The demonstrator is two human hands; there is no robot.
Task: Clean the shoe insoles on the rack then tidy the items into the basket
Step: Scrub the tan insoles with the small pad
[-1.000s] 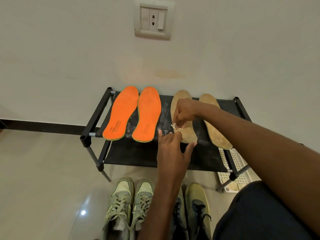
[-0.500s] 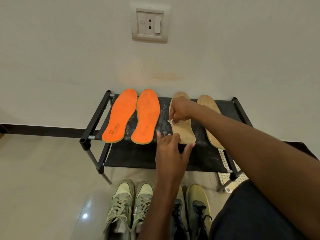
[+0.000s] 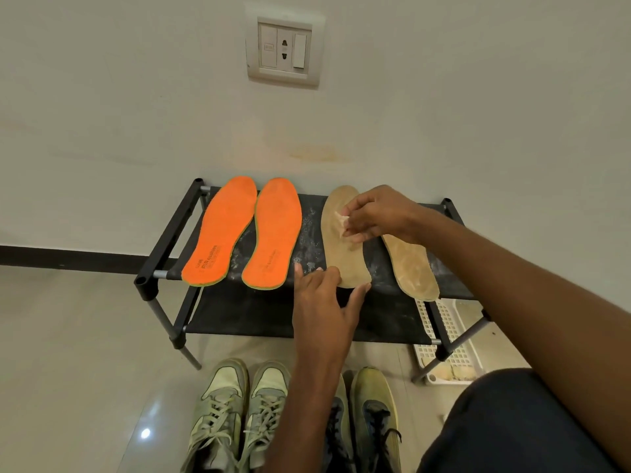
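right hand pinching small pale wad on upper part of tan insole, left hand fingers straight, holding down its heel on rack, second tan insole right of it, orange pair left, white basket under rack's right end, shoes on floor in front

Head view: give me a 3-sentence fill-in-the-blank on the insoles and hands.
1. The rack holds two orange insoles and two ____ ones.
2. The right hand pinches a small pale wipe against the ____ tan insole.
3. The left hand steadies that insole at its ____ end.

Missing words: tan; left; near
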